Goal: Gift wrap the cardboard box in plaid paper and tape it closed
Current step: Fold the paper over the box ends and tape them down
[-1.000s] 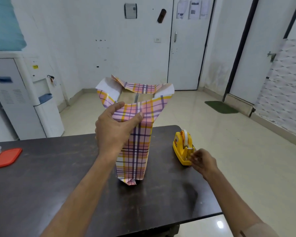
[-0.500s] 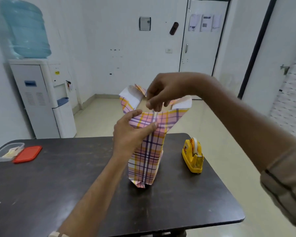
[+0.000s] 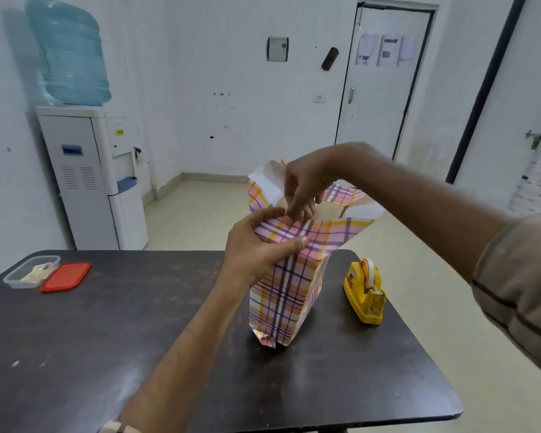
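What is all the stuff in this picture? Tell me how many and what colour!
table: one, dark, fills the foreground
plaid paper: one sheet, pink-yellow-purple, wrapped round the upright box, top flaps open
cardboard box: one, brown, mid-table, showing only at the top
tape dispenser: one, yellow, right of the box
container: one, clear, table's far left
lid: one, red, beside the container
water dispenser: one, white, left wall, blue bottle on top
door: one, white, back wall
left hand: grips the paper's near flap
right hand: fingertips at that flap's top edge
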